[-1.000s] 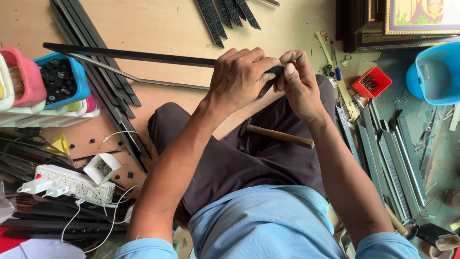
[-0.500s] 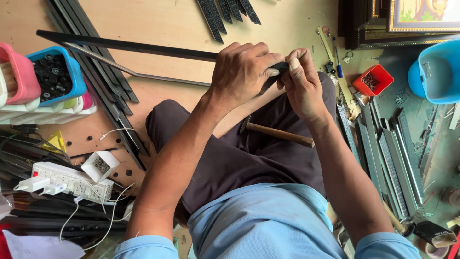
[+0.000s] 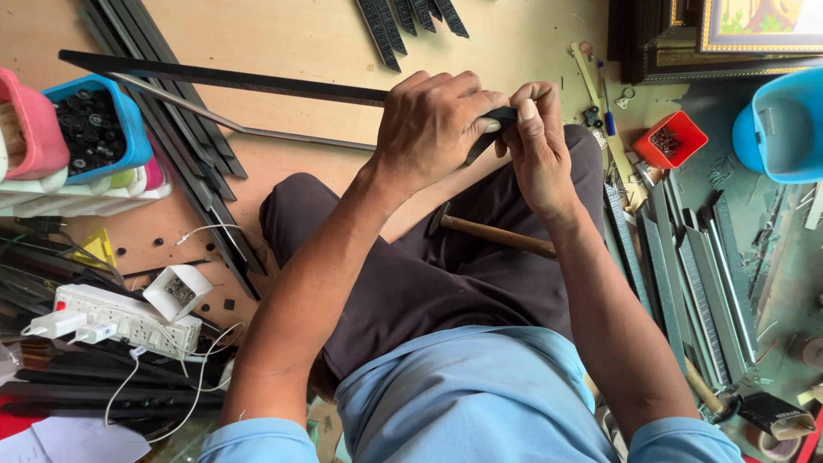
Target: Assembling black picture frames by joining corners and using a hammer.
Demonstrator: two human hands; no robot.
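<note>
A long black strip (image 3: pixel 223 79) runs from the far left across the wooden floor to my hands. My left hand (image 3: pixel 433 124) is closed around its right end. My right hand (image 3: pixel 536 141) pinches the same end from the right, fingertips pressed against the strip's tip (image 3: pixel 501 114). Both hands meet above my lap. A hammer with a wooden handle (image 3: pixel 493 233) lies across my thigh just below the hands, untouched.
Black strips (image 3: pixel 171 146) lie on the floor at left. Coloured bins (image 3: pixel 90 129) and a white power strip (image 3: pixel 129 319) sit at far left. A small red box (image 3: pixel 673 137), blue tub (image 3: pixel 784 124), framed picture (image 3: pixel 754 26) and metal strips (image 3: pixel 703 274) are at right.
The view has shifted slightly; the strip's left end sits a little higher in view. Both hands keep hold of the strip's end, with small finger movements.
</note>
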